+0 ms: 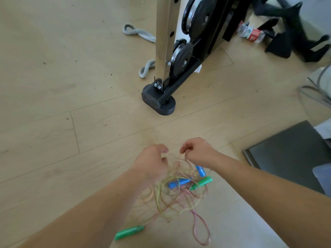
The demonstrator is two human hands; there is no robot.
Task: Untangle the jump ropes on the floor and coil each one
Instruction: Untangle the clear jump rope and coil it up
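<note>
Head view: task barely started. The jump ropes (177, 192) are one knotted pile on the wood floor (53, 104), on the near side of the black machine foot (158, 102), between the person's forearms. The thin yellow-green and pinkish cords cross over each other throughout; no cord is separated and no coil is made.

Left hand (152, 163) sits at the pile's left edge, grip curled narrow, apparently pinching cords, though blur hides the contact. Right hand (198, 153) is at the pile's far-right edge, grip closed on a few strands lifted off the heap.

Two blue handles (179, 182) lie in the middle of the pile. One green handle (201, 183) lies just beside them on the right. A second green handle (129, 232) lies apart on the near-left side, its cord trailing back into the pile. A pink loop (201, 228) hangs out the near side.

Still to do: all the untangling, then coiling each rope.
</note>
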